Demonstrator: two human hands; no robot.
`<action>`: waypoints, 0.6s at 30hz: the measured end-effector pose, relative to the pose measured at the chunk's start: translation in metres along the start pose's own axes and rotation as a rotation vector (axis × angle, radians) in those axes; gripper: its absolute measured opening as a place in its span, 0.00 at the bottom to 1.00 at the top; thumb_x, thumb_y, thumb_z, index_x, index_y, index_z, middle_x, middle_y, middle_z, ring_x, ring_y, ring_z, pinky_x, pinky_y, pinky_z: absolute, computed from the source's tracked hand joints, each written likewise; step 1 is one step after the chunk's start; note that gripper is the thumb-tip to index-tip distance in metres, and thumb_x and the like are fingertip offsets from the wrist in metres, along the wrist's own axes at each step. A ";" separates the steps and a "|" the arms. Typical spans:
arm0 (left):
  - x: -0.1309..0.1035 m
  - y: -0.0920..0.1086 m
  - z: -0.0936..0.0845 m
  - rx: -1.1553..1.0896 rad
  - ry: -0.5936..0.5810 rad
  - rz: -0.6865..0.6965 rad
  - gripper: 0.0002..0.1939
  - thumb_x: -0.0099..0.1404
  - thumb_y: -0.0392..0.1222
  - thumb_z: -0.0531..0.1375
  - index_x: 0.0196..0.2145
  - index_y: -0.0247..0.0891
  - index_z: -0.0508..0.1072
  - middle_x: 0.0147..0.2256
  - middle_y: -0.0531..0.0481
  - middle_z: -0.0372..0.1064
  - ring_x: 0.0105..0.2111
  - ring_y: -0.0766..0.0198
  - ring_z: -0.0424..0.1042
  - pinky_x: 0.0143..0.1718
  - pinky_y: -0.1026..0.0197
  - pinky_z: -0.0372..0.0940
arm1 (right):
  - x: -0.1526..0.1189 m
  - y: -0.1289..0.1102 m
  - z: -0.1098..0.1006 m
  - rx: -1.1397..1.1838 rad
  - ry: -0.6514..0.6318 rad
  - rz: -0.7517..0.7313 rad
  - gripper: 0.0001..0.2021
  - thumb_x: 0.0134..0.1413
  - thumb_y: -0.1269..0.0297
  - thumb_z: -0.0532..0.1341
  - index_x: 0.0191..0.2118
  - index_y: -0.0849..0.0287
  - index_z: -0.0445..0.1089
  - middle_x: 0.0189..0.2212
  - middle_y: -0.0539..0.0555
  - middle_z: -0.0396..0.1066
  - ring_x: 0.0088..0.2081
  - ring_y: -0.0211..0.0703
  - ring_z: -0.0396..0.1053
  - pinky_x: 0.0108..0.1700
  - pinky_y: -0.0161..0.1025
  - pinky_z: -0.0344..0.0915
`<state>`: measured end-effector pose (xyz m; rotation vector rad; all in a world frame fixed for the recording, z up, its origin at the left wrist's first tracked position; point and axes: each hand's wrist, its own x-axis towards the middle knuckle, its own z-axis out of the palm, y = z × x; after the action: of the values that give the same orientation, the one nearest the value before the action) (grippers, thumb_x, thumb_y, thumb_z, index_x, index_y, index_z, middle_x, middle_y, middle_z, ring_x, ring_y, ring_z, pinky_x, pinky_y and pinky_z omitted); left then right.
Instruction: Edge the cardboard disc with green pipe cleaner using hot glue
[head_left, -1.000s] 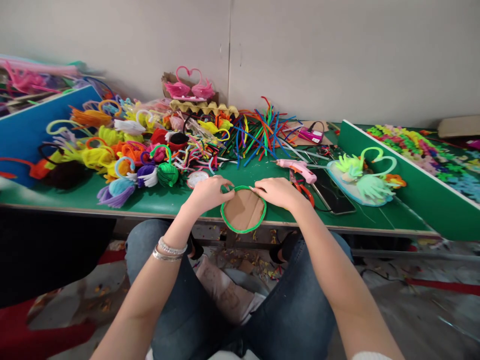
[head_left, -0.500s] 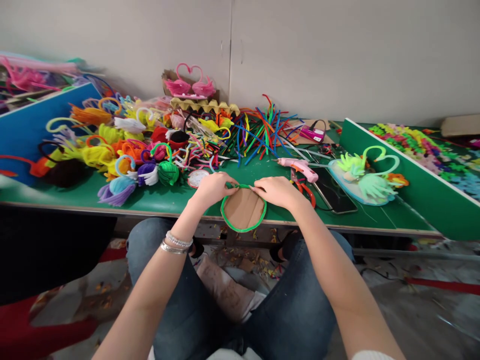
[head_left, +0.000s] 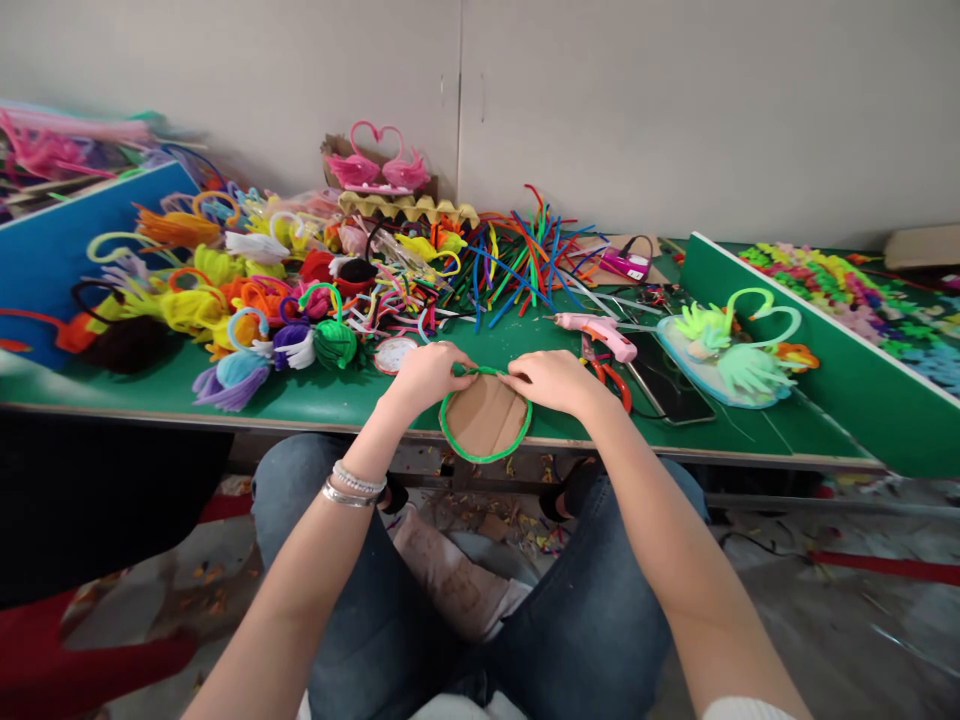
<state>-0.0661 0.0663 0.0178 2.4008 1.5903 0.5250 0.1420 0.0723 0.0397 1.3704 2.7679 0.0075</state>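
A round cardboard disc (head_left: 486, 418) with a bright green fuzzy stem (head_left: 489, 459) around its rim lies at the front edge of the green table (head_left: 322, 400). My left hand (head_left: 433, 378) pinches the rim at the disc's upper left. On the upper right, my right hand (head_left: 551, 382) pinches the same rim, its fingertips a short gap from the left ones. Beyond the right hand rests a pink glue gun (head_left: 600, 332), with red-handled pliers (head_left: 616, 385) beside it.
Pipe-cleaner swans (head_left: 240, 372) in many colours crowd the left. Loose coloured stems (head_left: 517, 255) lie at the back. A black phone (head_left: 675, 385) and a pair of green swans (head_left: 750, 370) are on the right, before a green divider (head_left: 810, 345).
Both hands keep their pinch on the green rim, and the disc stays in nearly the same place. The whole view has shifted very slightly.
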 end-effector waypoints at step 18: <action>-0.005 0.017 -0.003 0.022 -0.018 -0.171 0.12 0.58 0.44 0.60 0.38 0.40 0.78 0.35 0.47 0.75 0.32 0.61 0.72 0.33 0.62 0.63 | 0.000 0.006 -0.006 0.177 -0.096 0.152 0.20 0.59 0.52 0.48 0.25 0.57 0.66 0.27 0.52 0.72 0.28 0.39 0.64 0.27 0.36 0.45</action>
<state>-0.0548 0.0545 0.0259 2.2502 1.7814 0.4549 0.1458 0.0761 0.0457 1.5734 2.6335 -0.2948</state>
